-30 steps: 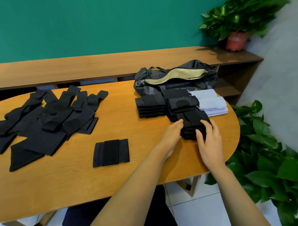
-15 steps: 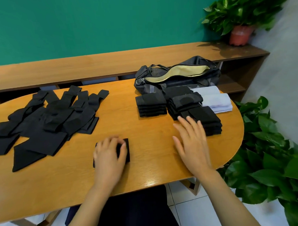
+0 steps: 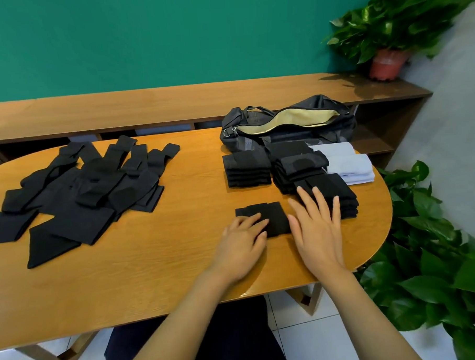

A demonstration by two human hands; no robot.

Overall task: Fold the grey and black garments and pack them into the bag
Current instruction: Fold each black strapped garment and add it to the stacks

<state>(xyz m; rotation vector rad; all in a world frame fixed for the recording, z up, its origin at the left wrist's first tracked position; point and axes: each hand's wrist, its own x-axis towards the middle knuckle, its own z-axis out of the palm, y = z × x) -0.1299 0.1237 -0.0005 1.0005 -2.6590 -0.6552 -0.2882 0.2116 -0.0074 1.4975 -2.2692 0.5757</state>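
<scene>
A folded black garment (image 3: 270,215) lies flat on the wooden table (image 3: 158,265), and my left hand (image 3: 243,246) rests on its near left corner with fingers spread. My right hand (image 3: 318,228) lies flat and open just right of it, fingertips over the nearest black stack (image 3: 337,194). Two more folded black stacks (image 3: 246,170) (image 3: 301,166) and a pale grey folded stack (image 3: 350,164) sit behind. The dark bag (image 3: 288,126) lies unzipped at the back, its beige lining showing. A loose heap of unfolded black garments (image 3: 82,194) covers the table's left.
A long wooden shelf (image 3: 146,107) runs behind the table under a green wall. A potted plant (image 3: 389,61) stands on its right end. Leafy plants (image 3: 438,252) crowd the floor past the table's rounded right edge.
My left hand has slid the single folded black garment from the table's middle to the right, beside the stacks. My right hand stayed near the nearest stack.
</scene>
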